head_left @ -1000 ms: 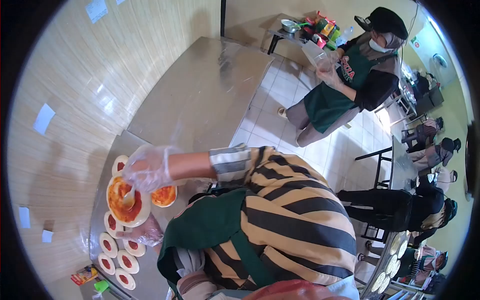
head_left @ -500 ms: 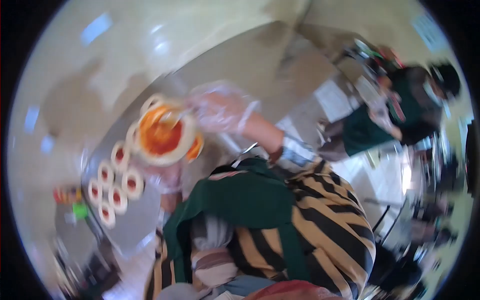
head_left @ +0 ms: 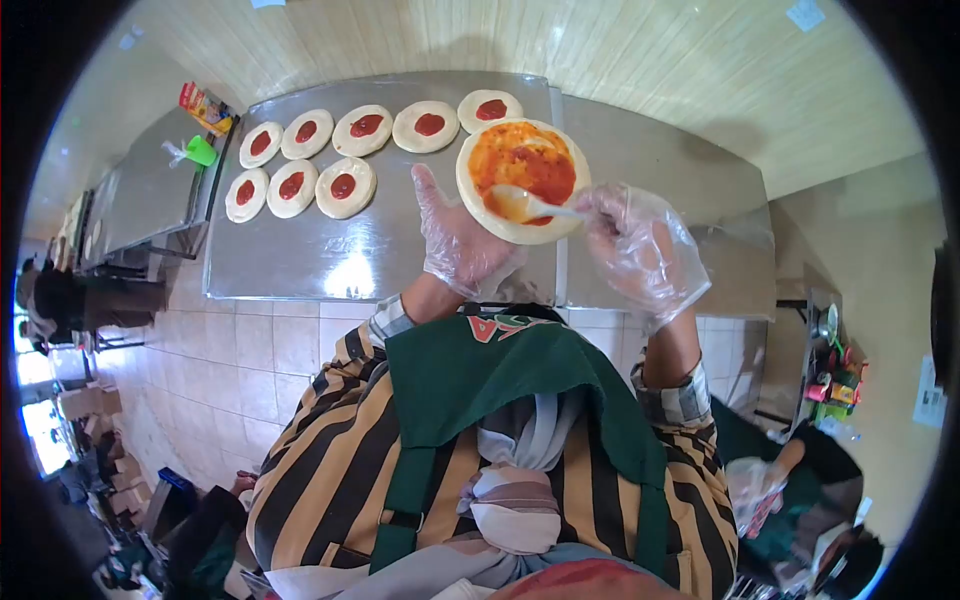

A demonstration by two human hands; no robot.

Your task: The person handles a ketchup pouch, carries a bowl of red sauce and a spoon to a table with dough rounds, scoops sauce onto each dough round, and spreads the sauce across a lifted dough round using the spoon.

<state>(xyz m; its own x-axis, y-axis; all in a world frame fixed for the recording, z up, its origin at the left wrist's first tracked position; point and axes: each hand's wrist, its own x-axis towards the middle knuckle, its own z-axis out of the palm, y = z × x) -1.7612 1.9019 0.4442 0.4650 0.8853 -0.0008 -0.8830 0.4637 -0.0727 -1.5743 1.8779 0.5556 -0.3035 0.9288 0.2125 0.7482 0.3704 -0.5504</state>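
My left hand, in a clear plastic glove, is under a round of dough and supports it from below, thumb spread out to the left. Red-orange sauce covers the middle of this round. Between the pinched fingers of my right hand, also gloved, is a white spoon, its bowl resting in the sauce near the lower edge. Further left, several dough rounds, each with a red spot of sauce, lie in two rows on the metal table.
A second table at the left bears a green cup and a yellow-red packet. At the lower right is a co-worker with gloved hands. Behind the metal table stands a wall.
The view has turned and become sharper, with the table now level across it. The spoon's bowl has shifted toward the lower edge of the sauce. Both hands still hold their things.
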